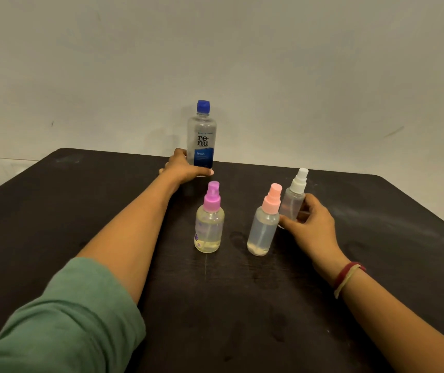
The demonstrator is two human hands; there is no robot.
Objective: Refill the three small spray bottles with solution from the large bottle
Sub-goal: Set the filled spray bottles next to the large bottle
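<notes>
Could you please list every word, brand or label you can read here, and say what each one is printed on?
"re·nu": large dark letters on the large bottle.
"fresh": white letters on that bottle's blue label band.
A small line above "re·nu" and the fine print under "fresh": too blurred to read.
Purple-capped spray bottle: a purple mark on its side, unreadable.

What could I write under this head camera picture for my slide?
Left hand grips the large bottle; right hand holds the white-capped spray bottle.

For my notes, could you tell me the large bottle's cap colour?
Blue, seen in the head view on the large bottle's cap.
</notes>
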